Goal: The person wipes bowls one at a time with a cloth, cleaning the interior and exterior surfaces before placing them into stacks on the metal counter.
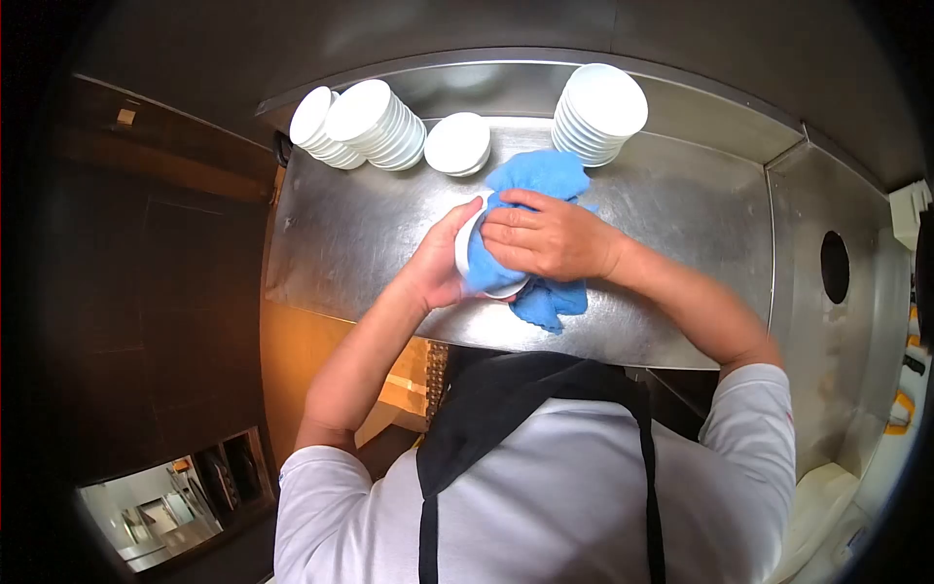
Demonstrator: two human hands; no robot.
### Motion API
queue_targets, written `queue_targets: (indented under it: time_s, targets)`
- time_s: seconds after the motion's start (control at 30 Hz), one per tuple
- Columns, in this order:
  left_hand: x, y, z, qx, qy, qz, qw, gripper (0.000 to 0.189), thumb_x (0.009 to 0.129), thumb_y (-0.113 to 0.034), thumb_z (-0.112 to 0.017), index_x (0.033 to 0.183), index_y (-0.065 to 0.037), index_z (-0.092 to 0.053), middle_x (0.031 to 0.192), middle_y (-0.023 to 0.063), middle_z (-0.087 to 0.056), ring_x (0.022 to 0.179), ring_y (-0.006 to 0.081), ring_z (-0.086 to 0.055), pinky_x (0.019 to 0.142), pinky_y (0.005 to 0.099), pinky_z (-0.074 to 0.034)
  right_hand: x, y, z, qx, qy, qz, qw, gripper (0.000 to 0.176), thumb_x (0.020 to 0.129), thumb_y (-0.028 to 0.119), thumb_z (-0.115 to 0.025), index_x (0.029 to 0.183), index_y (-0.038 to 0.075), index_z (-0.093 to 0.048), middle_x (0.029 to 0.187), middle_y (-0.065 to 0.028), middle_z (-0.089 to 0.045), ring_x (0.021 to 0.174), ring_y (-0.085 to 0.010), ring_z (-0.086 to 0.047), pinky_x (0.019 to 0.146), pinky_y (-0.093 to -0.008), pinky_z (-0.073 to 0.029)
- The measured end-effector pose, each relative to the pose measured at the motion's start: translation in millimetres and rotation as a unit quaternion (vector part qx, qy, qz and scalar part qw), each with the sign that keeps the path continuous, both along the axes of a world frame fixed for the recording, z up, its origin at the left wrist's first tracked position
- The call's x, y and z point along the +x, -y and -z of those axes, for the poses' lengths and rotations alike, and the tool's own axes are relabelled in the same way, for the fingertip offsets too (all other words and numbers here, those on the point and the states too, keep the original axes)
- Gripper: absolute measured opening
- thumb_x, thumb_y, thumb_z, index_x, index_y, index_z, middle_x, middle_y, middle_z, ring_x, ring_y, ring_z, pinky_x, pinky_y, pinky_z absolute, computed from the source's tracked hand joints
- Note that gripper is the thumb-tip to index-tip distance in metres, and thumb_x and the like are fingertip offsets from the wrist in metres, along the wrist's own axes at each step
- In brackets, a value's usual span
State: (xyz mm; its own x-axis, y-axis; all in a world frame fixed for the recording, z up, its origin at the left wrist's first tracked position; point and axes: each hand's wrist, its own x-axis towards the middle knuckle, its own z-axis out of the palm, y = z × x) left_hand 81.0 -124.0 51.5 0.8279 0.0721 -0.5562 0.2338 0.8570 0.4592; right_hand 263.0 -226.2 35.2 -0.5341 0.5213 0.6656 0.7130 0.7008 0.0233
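Note:
My left hand (pixel 440 261) grips a white bowl (pixel 463 248) by its left side, with the thumb near the rim. The bowl is tilted, its opening turned toward my right hand. A blue cloth (pixel 538 175) is bunched in my right hand (pixel 550 236), whose closed fingers press it into the bowl. Part of the cloth spreads out beyond the hand, and another part hangs over the bowl's lower right side. The cloth and fingers hide most of the bowl's inside.
Along the back of the steel counter (pixel 671 224) stand a tall bowl stack (pixel 600 102), a leaning stack (pixel 375 122), a shorter stack (pixel 319 127) and a low stack (pixel 457 144). A raised steel edge runs behind them. To the right, a steel surface has a round dark hole (pixel 835 267).

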Motion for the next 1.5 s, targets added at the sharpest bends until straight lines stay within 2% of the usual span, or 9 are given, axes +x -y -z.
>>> queue_targets:
  time_s: [0.27, 0.37, 0.5, 0.57, 0.77, 0.9, 1.13, 1.27, 1.5]
  targets:
    - [15.9, 2.9, 4.6, 0.408, 0.045, -0.109, 0.905, 0.048, 0.096, -0.033, -0.048, 0.134, -0.004, -0.047, 0.125, 0.0124, -0.057, 0.116, 0.0200, -0.055, 0.101, 0.0329, -0.043, -44.6, 15.3, 41.3, -0.154, -0.324, 0.196, 0.913, 0.035, 0.078, 0.007, -0.065, 0.112, 0.000, -0.063, 0.110, -0.0126, -0.067, 0.104, -0.0258, -0.063, 0.093, -0.0401, -0.047]
    - [16.5, 0.3, 29.4, 0.373, 0.058, -0.142, 0.915, 0.049, 0.097, -0.036, -0.045, 0.135, -0.005, -0.047, 0.125, 0.0122, -0.057, 0.115, 0.0213, -0.056, 0.100, 0.0342, -0.044, -48.4, 20.9, 50.5, -0.399, -0.595, 0.162, 0.678, 0.032, 0.081, 0.012, -0.064, 0.111, 0.002, -0.065, 0.099, -0.0125, -0.069, 0.088, -0.0226, -0.067, 0.079, -0.0352, -0.051]
    - [14.8, -3.8, 31.0, 0.185, 0.062, -0.263, 0.945, 0.060, 0.098, -0.051, -0.038, 0.131, -0.003, -0.052, 0.124, 0.0144, -0.059, 0.111, 0.0270, -0.062, 0.092, 0.0443, -0.053, 0.3, 82.6, 98.0, -0.219, -0.952, -0.080, 0.198, 0.029, 0.096, 0.025, -0.055, 0.109, 0.000, -0.063, 0.092, -0.0075, -0.067, 0.084, -0.0180, -0.066, 0.080, -0.0334, -0.055]
    - [6.0, -11.8, 37.0, 0.184, 0.083, -0.270, 0.941, 0.062, 0.098, -0.053, -0.037, 0.131, -0.003, -0.051, 0.123, 0.0161, -0.059, 0.109, 0.0321, -0.063, 0.091, 0.0531, -0.054, 27.3, 112.6, 134.1, -0.218, -0.744, 0.169, 0.609, 0.028, 0.096, 0.020, -0.058, 0.116, 0.001, -0.060, 0.098, -0.0085, -0.067, 0.089, -0.0190, -0.066, 0.083, -0.0353, -0.055]
    - [15.6, -6.4, 35.3, 0.163, 0.085, -0.249, 0.951, 0.064, 0.098, -0.055, -0.038, 0.132, -0.003, -0.050, 0.122, 0.0166, -0.060, 0.108, 0.0353, -0.062, 0.087, 0.0580, -0.054, -12.6, 83.3, 80.7, -0.175, -0.843, 0.183, 0.474, 0.023, 0.095, 0.011, -0.061, 0.114, -0.002, -0.062, 0.101, -0.0081, -0.069, 0.093, -0.0166, -0.065, 0.086, -0.0322, -0.053]
    - [11.7, -8.6, 38.0, 0.202, 0.047, -0.262, 0.943, 0.064, 0.097, -0.056, -0.039, 0.132, -0.003, -0.051, 0.123, 0.0157, -0.060, 0.109, 0.0342, -0.062, 0.088, 0.0588, -0.053, 9.4, 81.1, 32.8, -0.304, -0.666, 0.241, 0.637, 0.023, 0.092, 0.004, -0.063, 0.113, -0.003, -0.063, 0.102, -0.0057, -0.068, 0.094, -0.0123, -0.062, 0.086, -0.0294, -0.050]
    - [-16.6, -24.2, 31.2, 0.201, 0.038, -0.265, 0.942, 0.063, 0.097, -0.056, -0.039, 0.132, -0.004, -0.051, 0.121, 0.0161, -0.061, 0.108, 0.0346, -0.063, 0.087, 0.0593, -0.054, 83.2, 132.3, 15.9, -0.274, -0.571, 0.427, 0.646, 0.027, 0.089, 0.005, -0.060, 0.116, 0.000, -0.064, 0.106, -0.0056, -0.067, 0.097, -0.0129, -0.060, 0.088, -0.0306, -0.049]
    - [-24.3, -25.0, 33.1, 0.170, 0.025, -0.263, 0.950, 0.063, 0.097, -0.056, -0.039, 0.131, -0.004, -0.051, 0.121, 0.0170, -0.061, 0.106, 0.0362, -0.063, 0.086, 0.0602, -0.054, 87.8, 179.5, -21.1, -0.099, -0.797, 0.188, 0.566, 0.028, 0.092, 0.010, -0.059, 0.117, -0.002, -0.062, 0.107, -0.0094, -0.067, 0.096, -0.0175, -0.062, 0.087, -0.0302, -0.049]
    - [-19.4, -34.4, 23.0, 0.167, 0.034, -0.238, 0.956, 0.064, 0.097, -0.057, -0.039, 0.132, -0.006, -0.052, 0.123, 0.0161, -0.060, 0.107, 0.0367, -0.063, 0.084, 0.0606, -0.054, 162.4, 242.8, -78.1, -0.278, -0.255, 0.660, 0.649, 0.030, 0.092, 0.004, -0.052, 0.120, -0.003, -0.060, 0.106, -0.0109, -0.069, 0.094, -0.0235, -0.065, 0.085, -0.0315, -0.049]
